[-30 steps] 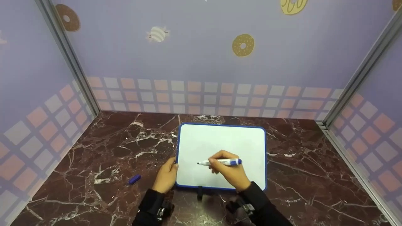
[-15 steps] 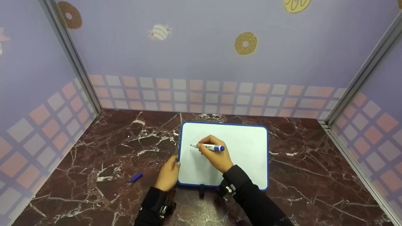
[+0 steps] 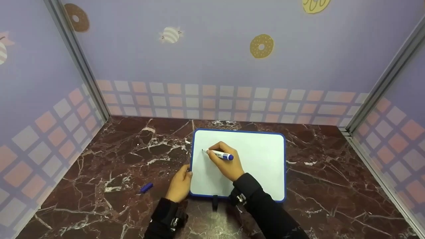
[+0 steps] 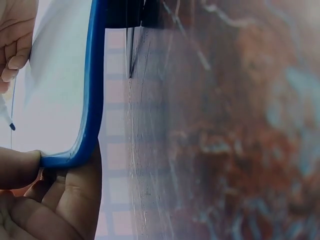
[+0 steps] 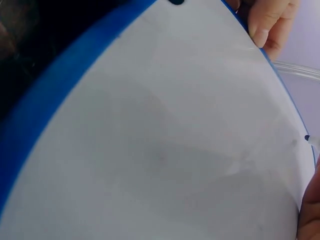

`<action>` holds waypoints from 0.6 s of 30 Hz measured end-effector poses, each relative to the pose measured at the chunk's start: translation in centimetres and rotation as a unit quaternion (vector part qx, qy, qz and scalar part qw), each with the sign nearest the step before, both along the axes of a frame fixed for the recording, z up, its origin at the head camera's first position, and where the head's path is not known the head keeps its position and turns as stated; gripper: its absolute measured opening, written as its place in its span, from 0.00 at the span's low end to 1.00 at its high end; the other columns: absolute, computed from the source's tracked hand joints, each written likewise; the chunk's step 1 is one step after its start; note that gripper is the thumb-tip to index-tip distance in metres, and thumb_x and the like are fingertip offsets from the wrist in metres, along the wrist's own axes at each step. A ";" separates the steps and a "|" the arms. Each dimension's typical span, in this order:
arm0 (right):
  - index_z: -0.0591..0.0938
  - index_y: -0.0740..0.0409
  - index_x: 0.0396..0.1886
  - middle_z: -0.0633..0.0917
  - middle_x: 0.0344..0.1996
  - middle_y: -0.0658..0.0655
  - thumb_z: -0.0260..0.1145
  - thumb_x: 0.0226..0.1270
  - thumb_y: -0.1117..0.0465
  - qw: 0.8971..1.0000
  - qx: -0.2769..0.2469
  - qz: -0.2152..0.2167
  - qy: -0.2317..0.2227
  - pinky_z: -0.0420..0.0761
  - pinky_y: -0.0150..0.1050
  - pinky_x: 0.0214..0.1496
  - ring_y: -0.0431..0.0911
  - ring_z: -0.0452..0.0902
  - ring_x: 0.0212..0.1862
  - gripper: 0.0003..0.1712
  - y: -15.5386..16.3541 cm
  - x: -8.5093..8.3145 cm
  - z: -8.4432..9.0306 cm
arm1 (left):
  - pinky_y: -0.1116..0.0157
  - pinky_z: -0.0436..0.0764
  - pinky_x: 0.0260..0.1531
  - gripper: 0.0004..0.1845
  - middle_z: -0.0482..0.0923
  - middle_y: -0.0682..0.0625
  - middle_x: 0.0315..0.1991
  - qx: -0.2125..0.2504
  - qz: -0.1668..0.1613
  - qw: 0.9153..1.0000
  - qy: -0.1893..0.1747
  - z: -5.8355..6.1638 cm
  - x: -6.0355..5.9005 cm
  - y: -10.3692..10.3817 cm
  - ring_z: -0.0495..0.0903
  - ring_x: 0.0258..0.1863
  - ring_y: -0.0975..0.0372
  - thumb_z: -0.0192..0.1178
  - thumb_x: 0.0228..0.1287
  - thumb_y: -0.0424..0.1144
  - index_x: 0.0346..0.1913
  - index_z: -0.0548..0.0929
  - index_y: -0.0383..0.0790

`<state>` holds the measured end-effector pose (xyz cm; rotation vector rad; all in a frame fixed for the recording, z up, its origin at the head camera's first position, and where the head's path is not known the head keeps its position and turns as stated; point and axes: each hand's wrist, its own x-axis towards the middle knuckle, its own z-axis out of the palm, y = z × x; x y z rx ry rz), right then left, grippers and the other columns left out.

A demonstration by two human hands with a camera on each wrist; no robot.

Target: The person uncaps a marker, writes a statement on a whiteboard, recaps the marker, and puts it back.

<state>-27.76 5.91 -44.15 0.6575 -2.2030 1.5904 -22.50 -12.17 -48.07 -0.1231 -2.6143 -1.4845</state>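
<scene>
1. Right hand (image 3: pixel 229 162): fingers grasp the marker (image 3: pixel 221 154) near its tip; compared with one second earlier, the hand has shifted upward and leftward over the whiteboard (image 3: pixel 255 159).
2. Marker: dark tip now at the upper left part of the whiteboard; whether it touches the surface cannot be told.
3. Left hand (image 3: pixel 180 186): thumb in front, fingers behind, gripping the whiteboard's left edge, as before.
4. Blue cap (image 3: pixel 146 187): unmoved on the marbled table (image 3: pixel 318 189), left of the left hand.

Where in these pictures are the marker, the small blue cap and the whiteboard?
Marker (image 3: pixel 221 154): head view, on the middle of its barrel.
Blue cap (image 3: pixel 146 188): head view, on the middle of its side.
Whiteboard (image 3: pixel 260 159): head view, on its bare white surface.
</scene>
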 end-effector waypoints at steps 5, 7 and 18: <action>0.84 0.55 0.36 0.88 0.35 0.55 0.69 0.65 0.56 1.000 0.006 -0.008 0.009 0.80 0.32 0.38 0.43 0.84 0.38 0.07 -0.2 -0.1 -0.2 | 0.44 0.76 0.55 0.19 0.77 0.28 0.54 0.007 0.001 1.000 -0.009 0.0 0.0 0.0 0.78 0.54 0.41 0.47 0.73 0.31 0.62 0.71 0.25; 0.84 0.55 0.36 0.88 0.35 0.54 0.69 0.65 0.56 1.000 0.009 -0.012 0.012 0.80 0.32 0.38 0.44 0.84 0.38 0.07 -0.2 -0.1 -0.2 | 0.44 0.75 0.56 0.19 0.77 0.28 0.54 0.010 0.002 1.000 -0.012 0.1 0.0 0.1 0.78 0.54 0.41 0.46 0.73 0.31 0.62 0.71 0.25; 0.84 0.56 0.35 0.88 0.33 0.53 0.69 0.64 0.57 1.000 0.025 -0.009 0.009 0.78 0.30 0.33 0.39 0.79 0.31 0.07 -0.3 0.2 -0.2 | 0.44 0.75 0.56 0.19 0.76 0.28 0.56 0.015 0.004 1.000 -0.020 0.2 0.0 0.1 0.77 0.56 0.40 0.46 0.73 0.32 0.62 0.70 0.25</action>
